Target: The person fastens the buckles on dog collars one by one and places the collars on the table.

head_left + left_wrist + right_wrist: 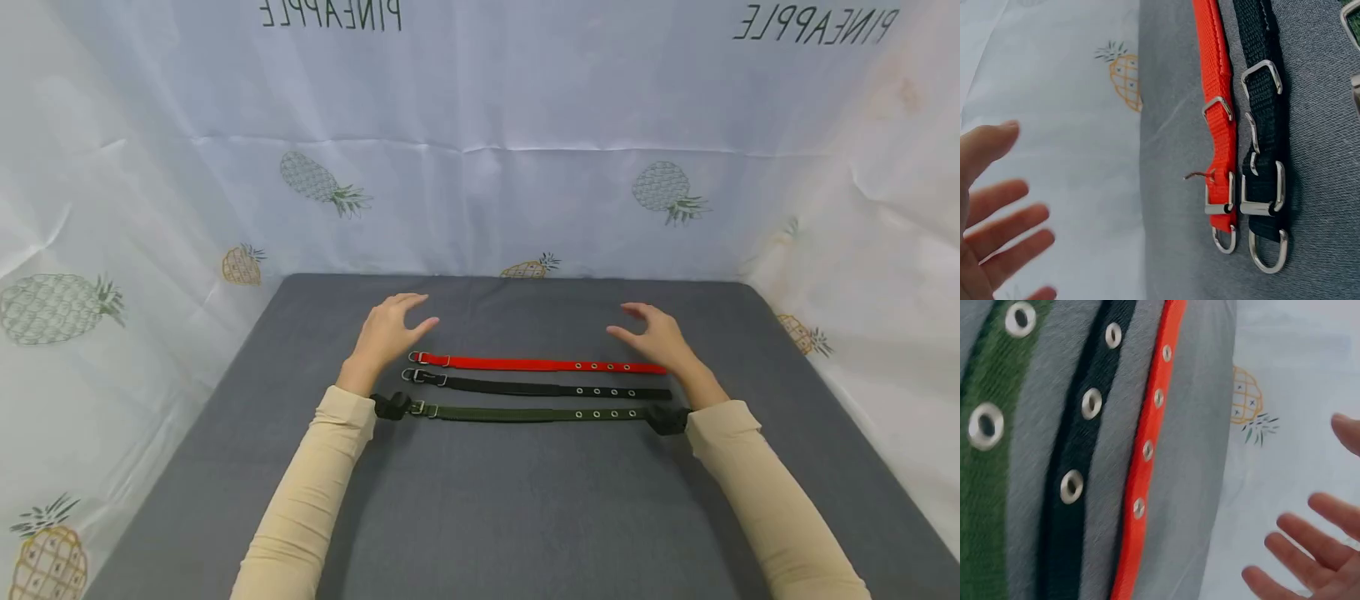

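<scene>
Three pet collars lie stretched out side by side on the grey table: a red collar at the back, a black collar in the middle and a green collar in front. Their metal buckles and D-rings are at the left, their eyelets at the right. My left hand hovers beyond the buckle ends, fingers spread and holding nothing. Over the eyelet ends, my right hand is likewise raised and holds nothing. The left wrist view shows the red buckle close up; the right wrist view shows the red collar's eyelets.
A grey cloth covers the table. White curtains printed with pineapples hang behind it and along both sides. Dark wrist cameras, one at the left cuff and one at the right cuff, overlap the green collar's ends in the head view.
</scene>
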Demonstrator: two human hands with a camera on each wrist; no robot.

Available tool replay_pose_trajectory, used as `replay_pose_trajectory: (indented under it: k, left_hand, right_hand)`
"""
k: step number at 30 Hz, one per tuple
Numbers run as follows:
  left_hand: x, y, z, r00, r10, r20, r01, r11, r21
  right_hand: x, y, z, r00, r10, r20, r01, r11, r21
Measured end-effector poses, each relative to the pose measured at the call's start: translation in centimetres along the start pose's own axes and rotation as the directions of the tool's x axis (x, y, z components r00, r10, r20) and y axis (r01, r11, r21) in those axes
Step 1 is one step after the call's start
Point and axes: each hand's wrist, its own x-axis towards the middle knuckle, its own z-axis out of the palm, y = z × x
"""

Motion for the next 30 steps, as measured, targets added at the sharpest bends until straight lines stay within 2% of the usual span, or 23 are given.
replay_pose_trajectory:
  k: [4,7,12,17,24,27,30]
  left_hand:
    - [-0.1,-0.6,0.1,0.996,0.030,0.082,-0.019,0.991,-0.129]
    - [-0.2,-1.1,0.4,0.990,0.030,0.139,0.000,0.978,-0.208]
    - [-0.6,-2.0,1.2,0.984,0.031,0.174,0.022,0.955,-0.295]
    - [-0.6,-2.6,2.1,0.973,0.038,0.226,0.036,0.949,-0.314]
    - [-0.6,-3.2,3.3,0.944,0.035,0.328,0.072,0.948,-0.310]
    - [-0.5,-3.4,3.7,0.936,0.028,0.352,0.090,0.945,-0.314]
    - [-0.3,-3.6,4.1,0.934,0.027,0.357,0.098,0.939,-0.328]
  right_hand:
    - [-0.7,1.1,0.0,1.000,-0.010,0.019,0.009,0.999,0.044]
    - [-1.1,1.9,0.1,0.999,-0.014,0.043,0.011,0.997,0.076]
    - [-1.7,3.2,0.4,0.997,0.000,0.074,-0.010,0.992,0.124]
    - [-1.9,4.5,0.7,0.997,0.012,0.075,-0.023,0.989,0.143]
    - [-1.9,6.5,1.2,0.993,0.049,0.103,-0.064,0.987,0.148]
    - [-1.8,7.2,1.3,0.993,0.053,0.107,-0.068,0.987,0.142]
    - [-1.7,7.7,1.2,0.993,0.045,0.112,-0.061,0.988,0.139]
